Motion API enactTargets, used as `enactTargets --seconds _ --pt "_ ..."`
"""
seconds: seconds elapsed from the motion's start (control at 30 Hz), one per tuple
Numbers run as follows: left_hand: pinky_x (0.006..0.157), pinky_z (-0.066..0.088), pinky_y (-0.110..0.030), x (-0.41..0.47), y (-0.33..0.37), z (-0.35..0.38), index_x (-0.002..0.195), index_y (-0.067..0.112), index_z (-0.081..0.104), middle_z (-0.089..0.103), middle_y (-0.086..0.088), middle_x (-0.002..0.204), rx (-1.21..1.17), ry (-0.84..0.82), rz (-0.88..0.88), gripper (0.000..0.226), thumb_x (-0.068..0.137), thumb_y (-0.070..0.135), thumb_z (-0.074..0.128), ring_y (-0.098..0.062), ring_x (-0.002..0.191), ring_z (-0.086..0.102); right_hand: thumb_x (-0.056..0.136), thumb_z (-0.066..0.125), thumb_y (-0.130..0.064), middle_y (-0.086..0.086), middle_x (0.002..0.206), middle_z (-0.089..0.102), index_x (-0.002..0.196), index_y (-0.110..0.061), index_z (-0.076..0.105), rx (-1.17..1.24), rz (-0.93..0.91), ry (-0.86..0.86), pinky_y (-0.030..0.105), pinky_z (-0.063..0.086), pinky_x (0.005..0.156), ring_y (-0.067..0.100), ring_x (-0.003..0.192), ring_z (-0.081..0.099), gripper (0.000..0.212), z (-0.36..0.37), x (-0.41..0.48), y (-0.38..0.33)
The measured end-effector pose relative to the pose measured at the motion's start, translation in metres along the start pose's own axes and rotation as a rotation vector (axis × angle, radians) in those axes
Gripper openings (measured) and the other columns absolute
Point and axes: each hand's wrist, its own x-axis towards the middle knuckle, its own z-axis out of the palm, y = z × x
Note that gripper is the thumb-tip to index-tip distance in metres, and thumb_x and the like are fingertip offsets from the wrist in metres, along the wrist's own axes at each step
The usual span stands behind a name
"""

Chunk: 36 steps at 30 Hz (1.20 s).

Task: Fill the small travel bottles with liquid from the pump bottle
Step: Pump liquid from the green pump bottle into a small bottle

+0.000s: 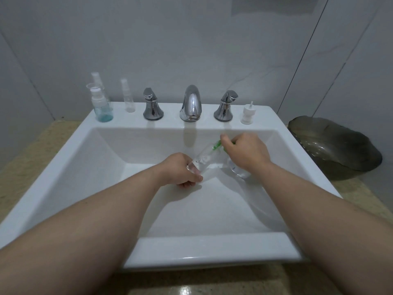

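Over the white sink basin (89, 167), my left hand (180, 169) grips a small clear travel bottle (203, 159), tilted with its mouth up and to the right. My right hand (244, 150) grips the clear pump bottle (239, 171), most of it hidden under the hand. Its green pump nozzle (217, 145) points into the travel bottle's mouth. On the sink's back ledge at left stand a small bottle with blue liquid (103, 107), another clear bottle (97, 78) behind it, and a slim clear spray bottle (128, 96). A loose white spray cap (247, 113) stands at right.
A chrome faucet (191, 103) with two chrome handles (152, 107) (225, 106) lines the back ledge. A dark glass bowl (333, 145) sits on the beige counter (27, 167) to the right of the sink. Grey wall tiles rise behind.
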Motion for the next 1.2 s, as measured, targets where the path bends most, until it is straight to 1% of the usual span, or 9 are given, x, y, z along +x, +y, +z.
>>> enactTargets --seconds 0.13,0.3,0.43,0.57,0.7,0.77,0.87,1.07,1.2 --pt "0.051 0.052 -0.023 0.000 0.001 0.000 0.095 0.002 0.071 0.069 0.000 0.061 -0.006 0.010 -0.005 0.019 0.085 0.014 0.081 -0.013 0.050 0.063 0.096 0.030 -0.078 0.003 0.061 0.065 0.063 -0.007 0.063 -0.050 -0.020 -0.023 0.034 0.043 0.059 0.021 0.065 0.061 0.085 -0.001 0.002 0.002" --pt "0.050 0.050 -0.023 -0.001 0.002 0.000 0.096 0.003 0.068 0.069 -0.003 0.065 -0.041 0.017 -0.011 0.019 0.087 0.015 0.079 -0.014 0.049 0.061 0.095 0.024 -0.081 0.010 0.074 0.065 0.073 -0.007 0.053 0.000 -0.072 -0.147 0.038 0.049 0.073 0.026 0.075 0.061 0.084 -0.006 0.003 0.009" --pt "0.052 0.051 -0.026 -0.001 0.001 0.001 0.099 0.006 0.063 0.070 -0.008 0.072 -0.062 0.022 0.002 0.018 0.090 0.017 0.075 -0.016 0.052 0.061 0.087 0.072 -0.061 0.001 0.098 0.068 0.099 -0.015 0.065 0.102 -0.149 -0.275 0.029 0.052 0.075 0.017 0.090 0.066 0.048 -0.011 -0.001 0.018" --pt "0.051 0.051 -0.024 -0.003 0.005 0.000 0.108 0.011 0.056 0.071 -0.009 0.079 -0.071 0.076 -0.001 0.024 0.094 0.024 0.071 -0.016 0.052 0.062 0.069 0.093 -0.035 0.006 0.143 0.038 0.146 -0.020 0.039 -0.035 -0.205 -0.305 0.037 0.039 0.111 0.025 0.131 0.040 0.095 -0.011 -0.010 0.023" --pt "0.054 0.049 -0.024 -0.002 0.006 -0.002 0.105 0.014 0.061 0.067 -0.003 0.093 0.040 0.162 -0.018 0.026 0.090 0.030 0.075 -0.014 0.067 0.064 0.073 0.082 -0.030 0.007 0.145 0.027 0.157 -0.028 0.015 -0.018 -0.295 -0.207 0.044 0.043 0.107 0.033 0.131 0.039 0.107 -0.001 -0.021 0.019" --pt "0.055 0.055 -0.025 -0.002 0.007 -0.003 0.098 0.011 0.062 0.071 -0.009 0.091 -0.005 0.136 -0.021 0.021 0.089 0.024 0.075 -0.019 0.061 0.067 0.075 0.078 -0.032 0.007 0.146 0.027 0.160 -0.033 0.007 -0.028 -0.340 -0.171 0.045 0.045 0.104 0.033 0.128 0.043 0.111 0.002 -0.025 0.017" --pt "0.060 0.058 -0.031 -0.003 0.007 -0.007 0.093 0.006 0.064 0.074 -0.016 0.086 -0.015 0.104 -0.036 0.022 0.084 0.020 0.079 -0.024 0.060 0.069 0.077 0.074 -0.035 0.006 0.144 0.031 0.162 -0.037 0.005 -0.085 -0.417 -0.148 0.045 0.049 0.098 0.033 0.120 0.047 0.109 0.007 -0.026 0.013" --pt "0.060 0.057 -0.028 -0.003 -0.001 -0.010 0.077 0.009 0.073 0.072 -0.006 0.066 0.037 0.089 -0.110 0.015 0.072 0.021 0.081 -0.019 0.058 0.067 0.076 0.053 -0.052 0.002 0.134 0.048 0.159 -0.049 -0.007 -0.220 -0.523 -0.079 0.045 0.056 0.082 0.031 0.102 0.055 0.103 0.019 -0.023 0.008" --pt "0.061 0.055 -0.026 0.001 -0.008 -0.009 0.067 0.015 0.067 0.068 0.000 0.061 0.060 0.118 -0.127 0.019 0.073 0.027 0.080 -0.017 0.057 0.064 0.084 0.059 -0.057 0.001 0.124 0.052 0.159 -0.052 -0.008 -0.236 -0.557 -0.034 0.045 0.056 0.080 0.030 0.095 0.056 0.101 0.028 -0.017 0.009"
